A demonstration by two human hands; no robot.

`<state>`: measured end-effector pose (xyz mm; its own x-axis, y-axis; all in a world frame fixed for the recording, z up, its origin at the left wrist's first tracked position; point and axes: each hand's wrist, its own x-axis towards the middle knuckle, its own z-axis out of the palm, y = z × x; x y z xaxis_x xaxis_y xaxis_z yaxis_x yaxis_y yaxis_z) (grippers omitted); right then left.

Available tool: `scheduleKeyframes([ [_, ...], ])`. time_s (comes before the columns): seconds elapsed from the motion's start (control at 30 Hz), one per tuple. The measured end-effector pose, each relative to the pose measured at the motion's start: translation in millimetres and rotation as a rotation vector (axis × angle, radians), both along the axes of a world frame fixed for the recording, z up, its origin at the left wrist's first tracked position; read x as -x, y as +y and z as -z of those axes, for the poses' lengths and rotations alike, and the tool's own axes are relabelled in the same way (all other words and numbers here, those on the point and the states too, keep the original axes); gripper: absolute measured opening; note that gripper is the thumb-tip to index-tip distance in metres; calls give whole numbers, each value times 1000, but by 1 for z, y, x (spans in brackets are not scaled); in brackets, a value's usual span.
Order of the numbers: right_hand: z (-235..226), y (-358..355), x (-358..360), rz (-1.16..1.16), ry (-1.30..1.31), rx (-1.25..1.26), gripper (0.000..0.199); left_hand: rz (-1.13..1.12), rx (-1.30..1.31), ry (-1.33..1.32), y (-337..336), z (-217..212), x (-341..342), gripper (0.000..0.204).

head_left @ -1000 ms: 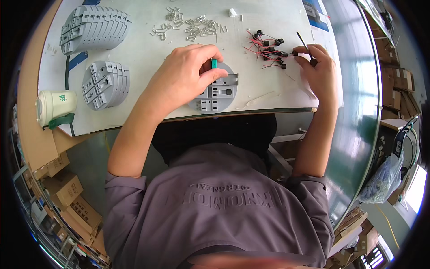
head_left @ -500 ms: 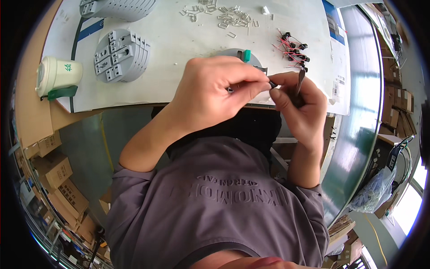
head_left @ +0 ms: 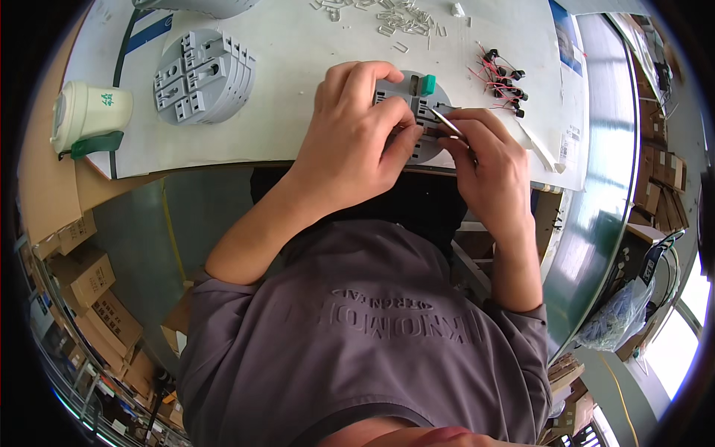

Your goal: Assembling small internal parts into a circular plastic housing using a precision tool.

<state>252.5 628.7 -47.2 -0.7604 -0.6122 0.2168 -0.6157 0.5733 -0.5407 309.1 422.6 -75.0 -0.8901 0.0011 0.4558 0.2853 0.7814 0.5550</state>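
Note:
Both hands work over a round grey plastic disc (head_left: 442, 97) with slots, near the table's front edge. A green block (head_left: 427, 84) stands on the disc's far part. My left hand (head_left: 365, 130) reaches over its left side, thumb and index finger pinched together near the middle; what they hold is mostly hidden. In my right hand (head_left: 491, 160) is a slim pointed metal tool (head_left: 451, 125), perhaps tweezers, its tip pointing far-left over the disc. A small dark piece (head_left: 430, 132) shows between the two hands; whether it is loose or part of the disc I cannot tell.
Several small black round parts with red wires (head_left: 510, 86) lie right of the disc. Clear U-shaped clips (head_left: 406, 21) are scattered at the back. On the left stand stacked grey slotted discs (head_left: 205, 82) and a cream cup (head_left: 97, 112) with a green handle. A white strip (head_left: 542, 149) lies far right.
My hands have parted slightly and come down onto the disc, which shows more now. The metal tool has swung from upright to pointing across the disc. The view has shifted a little.

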Motion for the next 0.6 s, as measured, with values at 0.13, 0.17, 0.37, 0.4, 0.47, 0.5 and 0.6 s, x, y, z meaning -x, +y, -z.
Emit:
scheduleKeyframes([
  [0.13,-18,-15,-5,-10,135,-276,18,81,-105,-60,-3,11,-2,39],
  [0.17,-19,-16,-5,-15,182,-367,18,107,-140,-78,-4,13,-1,46],
  [0.37,-1,-5,2,4,82,-30,13,141,-148,-77,-14,19,0,66],
  [0.4,-4,-5,5,10,30,-52,13,139,-165,-94,-15,19,0,67],
  [0.47,-9,-7,9,24,-73,-96,13,137,-196,-129,-16,18,1,70],
  [0.5,-10,-8,9,31,-125,-117,13,137,-211,-147,-16,18,1,72],
  [0.6,-11,-10,-1,-29,85,-275,15,135,-214,-133,-16,20,1,75],
])
